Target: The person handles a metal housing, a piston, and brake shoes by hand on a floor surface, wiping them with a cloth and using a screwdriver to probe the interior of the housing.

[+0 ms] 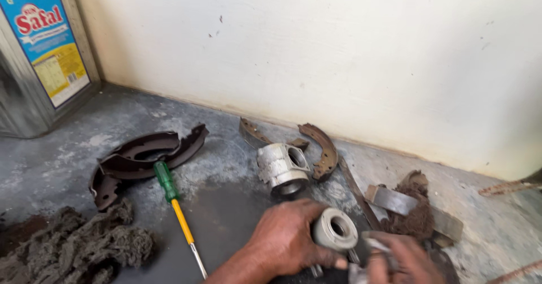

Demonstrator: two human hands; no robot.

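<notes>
Your left hand (285, 239) is closed around a grey metal cylinder (335, 229), low on the floor (62, 160) near the screwdriver (178, 208). Your right hand (403, 258) pinches a small metal piece (372, 244) just beside it.

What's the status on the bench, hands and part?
Left hand grips grey metal cylinder. Right hand at its side, holding something pale, unclear. Aluminium housing and screwdriver close by, apart.

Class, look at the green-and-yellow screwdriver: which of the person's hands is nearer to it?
Left. The left hand lies just right of the screwdriver; the right hand is farther right, beyond the grey metal cylinder.
</notes>
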